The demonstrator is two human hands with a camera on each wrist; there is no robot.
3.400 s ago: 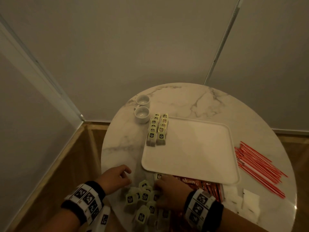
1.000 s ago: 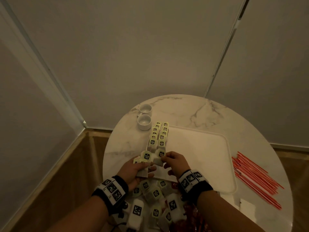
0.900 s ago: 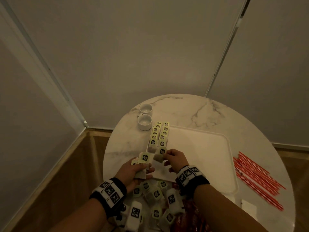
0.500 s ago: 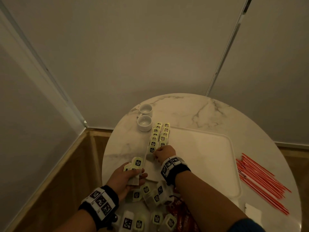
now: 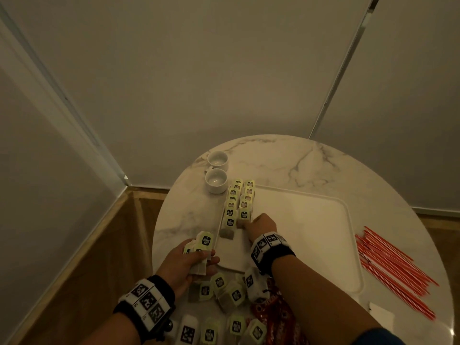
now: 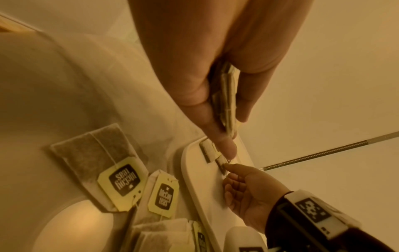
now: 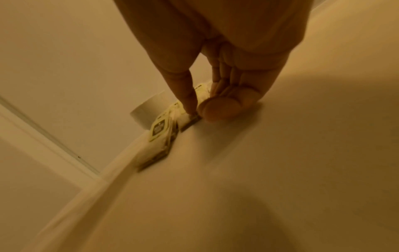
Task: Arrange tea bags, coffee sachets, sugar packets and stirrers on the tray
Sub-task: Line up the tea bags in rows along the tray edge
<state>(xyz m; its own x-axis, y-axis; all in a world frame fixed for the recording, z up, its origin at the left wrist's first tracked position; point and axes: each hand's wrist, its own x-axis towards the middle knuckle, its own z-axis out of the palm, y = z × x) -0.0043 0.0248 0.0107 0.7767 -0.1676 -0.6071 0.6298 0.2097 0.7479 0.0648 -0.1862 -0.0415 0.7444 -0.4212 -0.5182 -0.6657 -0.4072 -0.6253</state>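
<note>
Two rows of tea bags [image 5: 239,202] with yellow tags lie along the left edge of the white tray [image 5: 298,232]. My right hand [image 5: 249,222] is at the near end of the right row. Its thumb and forefinger pinch the nearest tea bag [image 7: 190,121] flat on the tray. My left hand [image 5: 204,257] hovers just left of the tray's front corner and grips a small stack of tea bags [image 6: 226,102] between thumb and fingers. Loose tea bags [image 5: 224,290] lie heaped at the table's front, beside red coffee sachets [image 5: 276,317]. Red stirrers [image 5: 395,265] lie right of the tray.
Two small white cups [image 5: 216,180] stand beside the far end of the tea bag rows. The round marble table [image 5: 286,160] sits in a corner between white walls. A white packet [image 5: 377,308] lies at the front right edge.
My right hand took a tea bag from the left hand's stack and carried it forward to the near end of the right row. The left hand drew back slightly with its stack.
</note>
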